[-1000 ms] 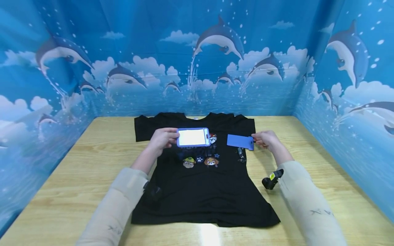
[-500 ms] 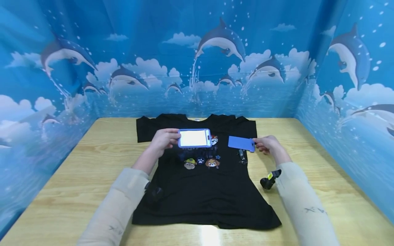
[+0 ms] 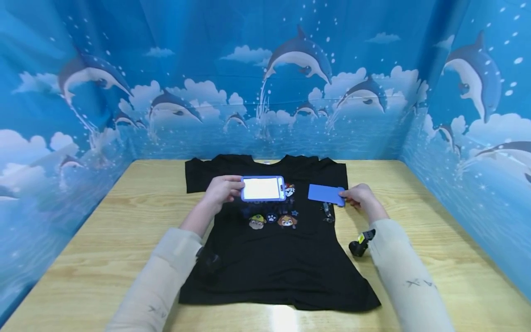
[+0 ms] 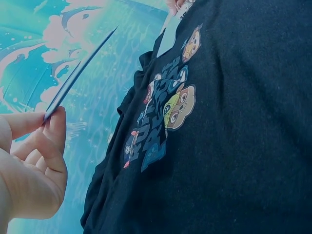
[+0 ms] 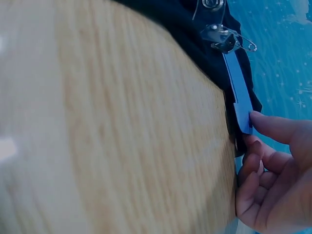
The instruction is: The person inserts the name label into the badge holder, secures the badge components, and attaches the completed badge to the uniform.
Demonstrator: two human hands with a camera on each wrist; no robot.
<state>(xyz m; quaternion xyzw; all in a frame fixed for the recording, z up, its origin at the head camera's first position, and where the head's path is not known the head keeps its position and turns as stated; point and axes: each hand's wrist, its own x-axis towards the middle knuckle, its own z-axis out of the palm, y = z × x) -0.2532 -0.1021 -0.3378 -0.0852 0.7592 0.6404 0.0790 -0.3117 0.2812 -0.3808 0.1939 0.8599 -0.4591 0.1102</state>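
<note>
My left hand [image 3: 223,190] pinches the left end of a blue-framed badge holder [image 3: 263,188] with a bright white middle. In the left wrist view the holder [image 4: 78,75] appears edge-on, between thumb and fingers, raised above the black T-shirt [image 3: 274,258]. With thumb and fingers, my right hand [image 3: 360,198] pinches the right end of a flat blue plastic panel [image 3: 323,193] with a notched corner. That panel overlaps the shirt's right side. Beside it in the right wrist view is a metal clip [image 5: 222,38] with a safety pin.
Spread flat on the wooden table [image 3: 124,258], the T-shirt carries printed cartoon dogs [image 3: 286,221]. A dolphin-patterned blue curtain [image 3: 199,133] stands along the back and both sides. A small black camera [image 3: 358,246] is strapped at the right wrist.
My right hand has shifted slightly left, its fingertips now farther over the panel's corner. The left hand and badge holder stay in nearly the same place. The head view has shifted a little.
</note>
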